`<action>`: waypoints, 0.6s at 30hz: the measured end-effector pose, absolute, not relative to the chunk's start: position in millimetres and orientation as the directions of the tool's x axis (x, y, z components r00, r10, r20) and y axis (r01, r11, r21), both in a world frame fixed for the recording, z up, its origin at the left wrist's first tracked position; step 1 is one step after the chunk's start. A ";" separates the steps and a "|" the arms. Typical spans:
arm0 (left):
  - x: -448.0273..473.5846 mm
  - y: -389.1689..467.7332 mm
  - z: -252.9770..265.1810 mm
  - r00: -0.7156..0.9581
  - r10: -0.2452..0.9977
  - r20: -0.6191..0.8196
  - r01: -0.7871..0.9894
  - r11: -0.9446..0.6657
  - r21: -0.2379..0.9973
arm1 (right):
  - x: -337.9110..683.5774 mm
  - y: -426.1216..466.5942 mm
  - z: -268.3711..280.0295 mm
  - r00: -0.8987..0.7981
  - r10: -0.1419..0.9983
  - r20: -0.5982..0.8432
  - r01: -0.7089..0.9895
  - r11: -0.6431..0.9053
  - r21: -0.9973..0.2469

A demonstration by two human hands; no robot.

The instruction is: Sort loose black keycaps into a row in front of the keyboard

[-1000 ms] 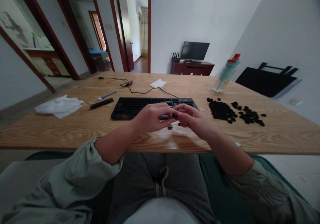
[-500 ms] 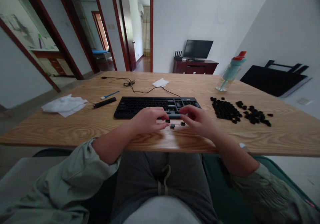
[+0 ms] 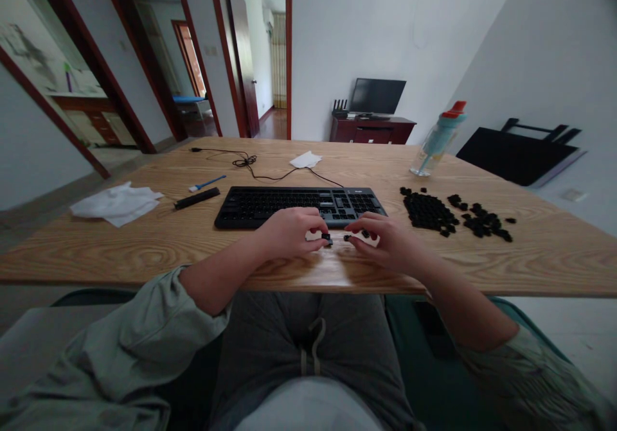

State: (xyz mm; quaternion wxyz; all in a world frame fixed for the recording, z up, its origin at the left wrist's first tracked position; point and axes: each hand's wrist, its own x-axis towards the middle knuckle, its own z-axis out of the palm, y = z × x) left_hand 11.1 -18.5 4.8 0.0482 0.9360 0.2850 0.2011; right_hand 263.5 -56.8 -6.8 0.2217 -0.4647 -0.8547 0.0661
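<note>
Both hands rest at the near edge of the keyboard (image 3: 299, 205): left hand (image 3: 289, 232) pinches a loose keycap (image 3: 326, 237), right hand (image 3: 385, 241) apparently another. Many keycaps (image 3: 429, 212) lie heaped on the surface (image 3: 144, 245), so much remains.

One cam only, worn on the person's head, looking fwd and down across the wooden table (image 3: 144, 238) toward the far wall and doorways. Hands and lap sit close; keyboard (image 3: 270, 203) mid-frame, just beyond.
</note>
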 end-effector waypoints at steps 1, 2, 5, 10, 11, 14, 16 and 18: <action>11.3 -17.8 4.8 0.754 0.546 0.364 0.508 -0.837 0.203 | 264.0 -56.5 -5.4 -0.473 0.819 0.325 0.765 0.564 -0.311; 10.8 -16.6 4.5 0.750 0.540 0.382 0.501 -0.841 0.205 | 266.0 -55.7 -4.0 -0.471 0.821 0.324 0.771 0.561 -0.302; 4.9 -11.7 3.3 0.713 0.539 0.448 0.493 -0.840 0.226 | 280.8 -51.6 -0.5 -0.450 0.848 0.281 0.808 0.521 -0.276; -6.3 -7.1 4.8 0.618 0.578 0.533 0.528 -0.807 0.264 | 305.0 -51.6 1.0 -0.388 0.896 0.217 0.865 0.435 -0.250; -6.9 -7.2 5.2 0.609 0.578 0.544 0.529 -0.806 0.265 | 304.2 -52.4 -0.2 -0.390 0.897 0.210 0.869 0.433 -0.240; -6.1 -8.7 5.0 0.600 0.565 0.567 0.524 -0.812 0.255 | 290.1 -53.3 -7.0 -0.453 0.871 0.191 0.855 0.485 -0.183; -5.3 -9.7 4.0 0.603 0.556 0.572 0.522 -0.817 0.245 | 277.5 -51.2 -11.8 -0.493 0.851 0.180 0.844 0.518 -0.140; -5.7 -10.1 2.6 0.602 0.556 0.573 0.525 -0.816 0.240 | 268.0 -47.4 -14.4 -0.499 0.849 0.172 0.847 0.520 -0.111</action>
